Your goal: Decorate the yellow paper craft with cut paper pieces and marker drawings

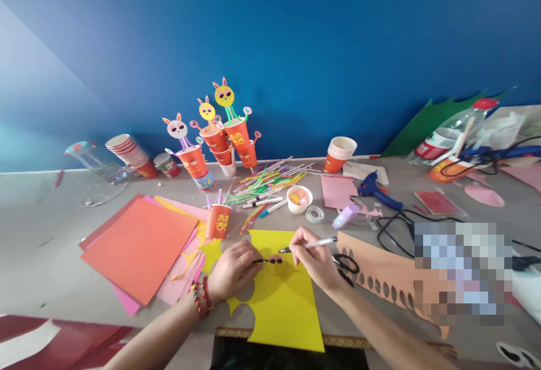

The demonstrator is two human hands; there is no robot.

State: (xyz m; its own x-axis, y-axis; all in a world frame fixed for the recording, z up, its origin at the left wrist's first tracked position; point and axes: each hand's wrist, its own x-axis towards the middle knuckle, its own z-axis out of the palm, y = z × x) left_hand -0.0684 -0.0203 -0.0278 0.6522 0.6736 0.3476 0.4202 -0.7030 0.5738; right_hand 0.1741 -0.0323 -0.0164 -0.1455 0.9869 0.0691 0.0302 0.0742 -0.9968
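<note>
My right hand [310, 257] pinches a white marker pen [323, 242], its dark tip just above a small yellow disc [277, 269]. Two dark oval eyes on pink patches show on the disc, which lies on a yellow paper sheet [287, 308] with scalloped cut-outs. Curled at the disc's left side, my left hand [236, 268] rests on the sheet; a slim black piece [258, 261] pokes out from its fingers, its kind unclear. Black-handled scissors [347, 265] lie partly behind my right wrist.
Rabbit-faced red cup figures [193, 164] stand at the back, near a pile of coloured sticks [270, 181]. Orange paper sheets [139, 246] lie left. A blue glue gun [378, 190], glue stick [345, 216], tape roll [315, 214] and black cable [386, 234] lie right.
</note>
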